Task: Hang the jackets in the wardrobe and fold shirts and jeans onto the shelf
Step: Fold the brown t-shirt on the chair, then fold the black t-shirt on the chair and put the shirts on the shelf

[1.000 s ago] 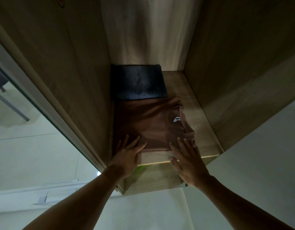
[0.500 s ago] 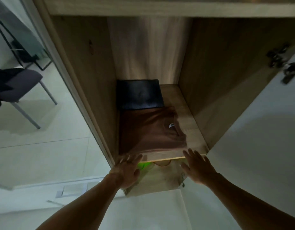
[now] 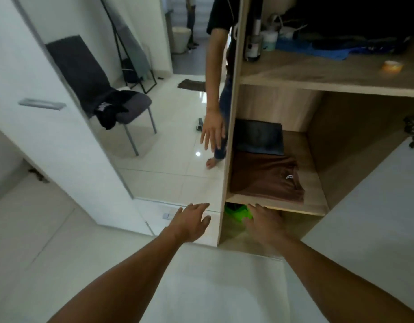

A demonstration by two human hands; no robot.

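Observation:
A folded brown shirt (image 3: pixel 264 177) lies at the front of the wooden wardrobe shelf (image 3: pixel 315 201). Folded dark jeans (image 3: pixel 258 136) lie behind it, toward the back. My left hand (image 3: pixel 190 221) hovers empty with fingers spread, left of the wardrobe's side panel and below shelf height. My right hand (image 3: pixel 263 220) is open too, just under the shelf's front edge, holding nothing. A black garment (image 3: pixel 111 108) is draped over the seat of a grey chair (image 3: pixel 96 82), seen in the mirror on the left.
A mirrored door (image 3: pixel 154 113) at left reflects the room and a person's arm and legs. Something bright green (image 3: pixel 238 212) sits under the shelf. The upper shelf (image 3: pixel 317 78) holds bottles, blue cloth and a tape roll. A white door (image 3: pixel 376 206) stands at right.
Both hands have come off the brown shirt and drawn back below the shelf edge. The view has pulled away from the shelf, so the mirror and upper shelf now show.

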